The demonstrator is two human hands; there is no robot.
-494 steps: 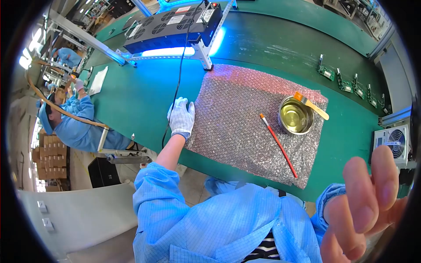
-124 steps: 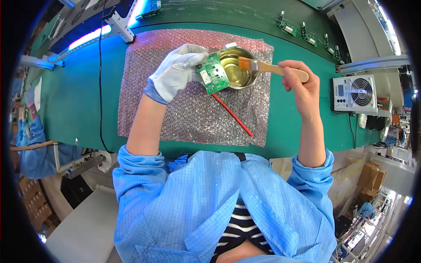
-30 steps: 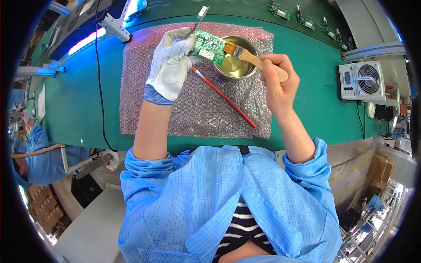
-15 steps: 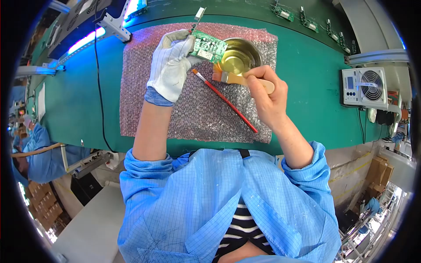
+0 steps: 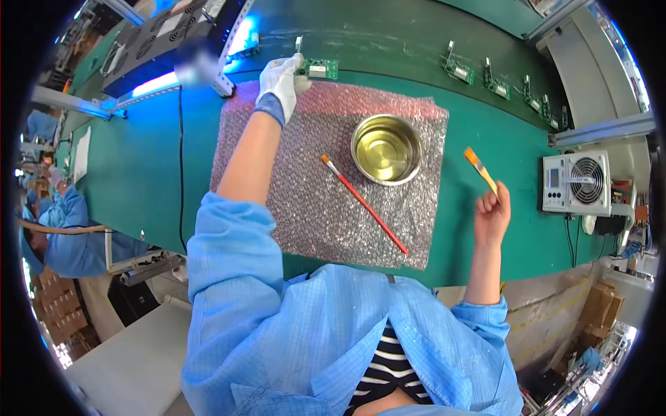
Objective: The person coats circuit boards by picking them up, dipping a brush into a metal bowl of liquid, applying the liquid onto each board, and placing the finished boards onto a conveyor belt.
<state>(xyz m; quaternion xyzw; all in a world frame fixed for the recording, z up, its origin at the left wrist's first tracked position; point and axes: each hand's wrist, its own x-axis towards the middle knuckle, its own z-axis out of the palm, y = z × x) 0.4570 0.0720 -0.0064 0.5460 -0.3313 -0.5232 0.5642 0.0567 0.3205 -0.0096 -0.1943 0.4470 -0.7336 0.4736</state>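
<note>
My left hand (image 5: 279,84), in a white glove, is closed on the left end of a green circuit board (image 5: 320,68) beyond the far edge of the bubble wrap (image 5: 291,201). My bare right hand (image 5: 492,213) grips the wooden handle of a flat brush (image 5: 480,166), its bristles pointing away, right of the wrap. A metal bowl (image 5: 386,150) of yellowish liquid stands on the wrap's right part. Left of and below the bowl lies a thin red brush (image 5: 366,206).
Several circuit boards (image 5: 498,87) stand in a row at the back right. A white fan unit (image 5: 576,183) is at the right. A black fan box (image 5: 166,48) on a metal frame stands back left, its cable (image 5: 181,166) hanging down. A co-worker (image 5: 66,218) sits far left.
My left hand has moved away from me with the board, past the wrap's far edge. My right hand has moved right with the flat brush, away from the bowl. The view has shifted slightly.
</note>
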